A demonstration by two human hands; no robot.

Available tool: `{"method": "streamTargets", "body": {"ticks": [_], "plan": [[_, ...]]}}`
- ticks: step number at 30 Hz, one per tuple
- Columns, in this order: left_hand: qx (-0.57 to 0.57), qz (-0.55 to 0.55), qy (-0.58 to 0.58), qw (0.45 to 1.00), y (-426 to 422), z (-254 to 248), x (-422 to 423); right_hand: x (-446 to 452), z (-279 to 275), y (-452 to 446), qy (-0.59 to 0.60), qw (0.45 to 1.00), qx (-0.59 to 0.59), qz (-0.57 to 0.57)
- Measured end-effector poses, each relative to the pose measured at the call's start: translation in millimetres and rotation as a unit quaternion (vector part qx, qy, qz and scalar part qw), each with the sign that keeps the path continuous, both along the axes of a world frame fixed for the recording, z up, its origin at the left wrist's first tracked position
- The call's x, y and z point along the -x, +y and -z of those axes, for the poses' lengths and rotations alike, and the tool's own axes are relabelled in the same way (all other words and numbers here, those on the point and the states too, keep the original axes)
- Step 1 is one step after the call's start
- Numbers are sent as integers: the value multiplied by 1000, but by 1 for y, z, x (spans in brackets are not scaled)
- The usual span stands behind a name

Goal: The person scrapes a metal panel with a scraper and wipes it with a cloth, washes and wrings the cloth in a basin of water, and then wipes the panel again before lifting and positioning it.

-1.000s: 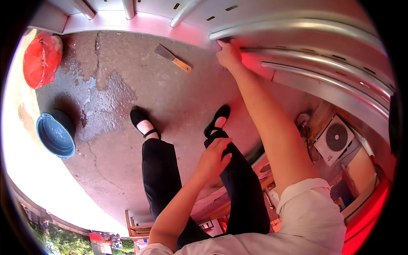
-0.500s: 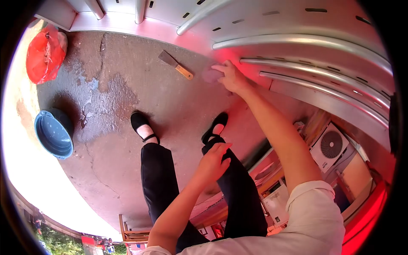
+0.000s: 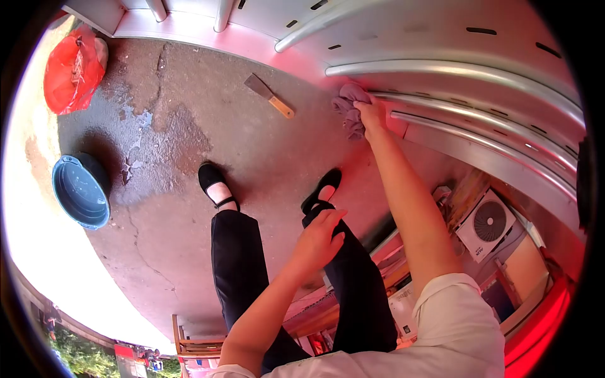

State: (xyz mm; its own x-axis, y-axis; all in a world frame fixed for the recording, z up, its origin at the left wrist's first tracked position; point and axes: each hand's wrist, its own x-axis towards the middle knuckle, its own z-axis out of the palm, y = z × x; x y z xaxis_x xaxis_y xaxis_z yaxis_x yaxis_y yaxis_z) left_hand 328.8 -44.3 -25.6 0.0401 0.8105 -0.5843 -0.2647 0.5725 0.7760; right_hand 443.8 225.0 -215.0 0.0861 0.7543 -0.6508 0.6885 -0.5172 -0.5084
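My right hand is closed on a crumpled purple cloth, held by the lower tubes of a metal rack. Folds of the cloth hang down from the fingers; whether it touches the metal I cannot tell. My left hand lies over my knee with its fingers stretched out and holds nothing. On the concrete floor, left of the cloth, lies a scraper with a wooden handle and a flat metal blade.
A blue basin stands on the floor at the left, beside a wet patch. Behind it is a red plastic bag. A wooden stool is at the lower left, an air-conditioner unit at the right.
My right hand has closed on the cloth, which was a blur beside its fingers, and has moved slightly right and down. My left hand stays on the knee. The view has shifted a little.
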Motion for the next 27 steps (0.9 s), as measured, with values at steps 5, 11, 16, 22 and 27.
{"method": "streamTargets", "body": {"ticks": [5,11,16,22,27], "plan": [[-12,11,7,1000,-1,-1,-3,53,23,1,-189,932,8,-308],[-19,1,7,1000,3,1,-4,96,-35,-20,-39,931,-112,-345],[-23,4,22,999,5,5,1,171,27,-18,-187,923,-87,-325],[-20,12,3,1000,2,0,2,136,-35,-10,-19,764,-107,-636],[-16,-8,5,1000,1,4,6,159,6,11,-55,939,48,-336]]}}
